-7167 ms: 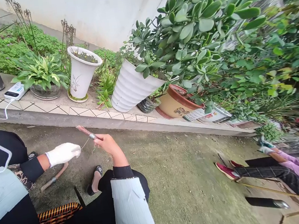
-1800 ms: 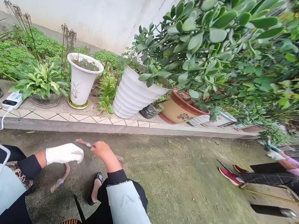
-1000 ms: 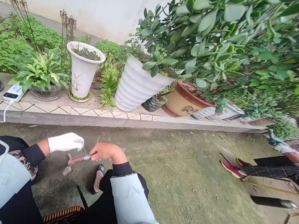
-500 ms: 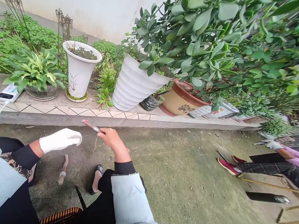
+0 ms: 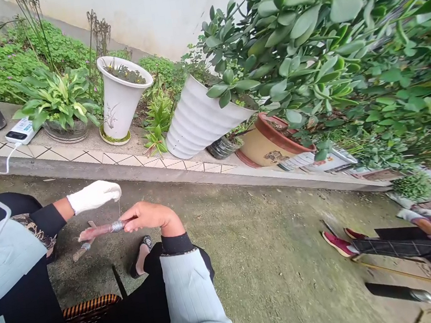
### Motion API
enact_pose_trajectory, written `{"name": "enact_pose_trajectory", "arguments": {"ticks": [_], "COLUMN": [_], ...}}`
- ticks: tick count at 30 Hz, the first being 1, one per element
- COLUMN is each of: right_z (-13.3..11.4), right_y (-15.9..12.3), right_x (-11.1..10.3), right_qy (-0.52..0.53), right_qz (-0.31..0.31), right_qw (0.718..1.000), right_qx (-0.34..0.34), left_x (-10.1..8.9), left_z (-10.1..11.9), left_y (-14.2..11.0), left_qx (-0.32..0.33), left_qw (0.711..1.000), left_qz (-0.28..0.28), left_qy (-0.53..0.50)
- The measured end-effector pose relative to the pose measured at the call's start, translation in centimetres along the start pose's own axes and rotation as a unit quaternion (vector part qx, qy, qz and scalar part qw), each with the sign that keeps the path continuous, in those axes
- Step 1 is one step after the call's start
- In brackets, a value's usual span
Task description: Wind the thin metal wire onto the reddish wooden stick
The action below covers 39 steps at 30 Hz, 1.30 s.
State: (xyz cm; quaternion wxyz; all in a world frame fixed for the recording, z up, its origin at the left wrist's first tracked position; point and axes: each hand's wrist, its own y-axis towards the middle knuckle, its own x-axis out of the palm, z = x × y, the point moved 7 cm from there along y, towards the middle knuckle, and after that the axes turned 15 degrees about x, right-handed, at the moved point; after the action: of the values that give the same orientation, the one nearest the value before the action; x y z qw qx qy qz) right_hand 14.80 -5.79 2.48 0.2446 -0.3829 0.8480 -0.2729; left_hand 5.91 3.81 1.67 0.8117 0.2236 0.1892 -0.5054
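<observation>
My right hand (image 5: 147, 215), bare, is closed round one end of a reddish-brown stick (image 5: 95, 232). Silvery wire (image 5: 117, 226) is wound in a band about the stick close to my fingers. A thin strand runs from that band up to my left hand (image 5: 95, 196), which wears a white glove and pinches the strand. The stick points left, almost level, below the gloved hand. Behind it on the ground lies a second stick (image 5: 80, 253) with a pale band round it, partly covered by the first.
A tiled ledge (image 5: 91, 155) bears potted plants, among them a white pot (image 5: 119, 110) and a ribbed white pot (image 5: 198, 124). A white device (image 5: 23, 131) with a cable sits there too. On the right is another person in red shoes (image 5: 336, 243), near a dark cylinder (image 5: 395, 292).
My right hand has turned the stick from pointing up and left to nearly level, its tip swinging down and left. The strand now runs steeply up to my gloved left hand.
</observation>
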Motion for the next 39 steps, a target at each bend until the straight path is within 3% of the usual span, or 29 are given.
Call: {"name": "enact_pose_trajectory", "arguments": {"ticks": [3, 7, 10, 12, 14, 17, 19, 20, 22, 25, 28, 31, 32, 34, 37, 38, 39], "right_z": [0.6, 3.5, 4.7, 5.1, 5.1, 3.4, 1.4, 0.5, -0.4, 0.7, 2.8, 3.8, 3.8, 3.7, 2.5, 1.8, 1.2], "right_y": [-1.3, -2.8, -2.4, -1.1, 0.6, 1.8, 1.1, 0.4, -1.2, -3.2, -3.5, -2.6, -2.1, -0.7, -0.3, -0.9, -1.7], "right_x": [-3.3, -7.5, -8.1, -7.3, -5.4, -1.9, -0.6, -0.6, -2.0, -5.5, -7.5, -7.6, -7.2, -5.6, -1.7, -1.2, -1.5], "right_qy": [0.054, 0.039, -0.09, -0.168, -0.219, -0.224, -0.186, -0.159, -0.092, 0.038, 0.079, -0.038, -0.085, -0.146, -0.108, -0.067, -0.02], "right_qz": [0.172, 0.431, 0.504, 0.458, 0.347, 0.176, 0.127, 0.131, 0.197, 0.349, 0.457, 0.506, 0.489, 0.37, 0.1, 0.057, 0.059], "right_qw": [0.984, 0.896, 0.831, 0.828, 0.864, 0.938, 0.97, 0.978, 0.976, 0.936, 0.885, 0.849, 0.848, 0.893, 0.983, 0.994, 0.998], "right_qx": [-0.013, 0.098, 0.218, 0.278, 0.292, 0.198, 0.09, 0.043, -0.016, -0.027, 0.028, 0.149, 0.184, 0.208, 0.108, 0.06, 0.019], "left_x": [1.7, 5.0, 6.0, 5.1, 3.2, 0.0, -1.3, -1.6, -1.4, 0.8, 3.8, 4.2, 3.8, 2.3, 0.4, 0.2, 0.1], "left_z": [-1.4, -0.5, 1.6, 2.5, 2.8, 1.4, 0.3, -0.2, -0.9, -1.6, 0.1, 2.3, 2.5, 2.2, 1.0, 0.5, 0.1], "left_y": [-0.1, -0.8, -1.0, -0.7, -0.4, -0.2, -0.2, -0.2, -0.3, -0.4, -0.6, -0.6, -0.6, -0.4, -0.2, -0.2, -0.2], "left_qx": [-0.033, -0.044, -0.005, 0.031, 0.054, 0.023, 0.01, 0.012, 0.017, -0.02, -0.001, 0.066, 0.075, 0.071, 0.051, 0.045, 0.038], "left_qw": [0.997, 0.978, 0.968, 0.976, 0.989, 0.999, 1.0, 0.999, 0.999, 0.998, 0.983, 0.974, 0.976, 0.986, 0.994, 0.994, 0.994], "left_qz": [-0.004, -0.1, -0.156, -0.152, -0.112, -0.03, 0.005, 0.018, 0.034, -0.004, -0.117, -0.175, -0.173, -0.141, -0.096, -0.091, -0.083], "left_qy": [-0.067, -0.179, -0.195, -0.149, -0.086, -0.016, 0.02, 0.029, 0.016, -0.067, -0.143, -0.128, -0.106, -0.056, -0.033, -0.044, -0.06]}}
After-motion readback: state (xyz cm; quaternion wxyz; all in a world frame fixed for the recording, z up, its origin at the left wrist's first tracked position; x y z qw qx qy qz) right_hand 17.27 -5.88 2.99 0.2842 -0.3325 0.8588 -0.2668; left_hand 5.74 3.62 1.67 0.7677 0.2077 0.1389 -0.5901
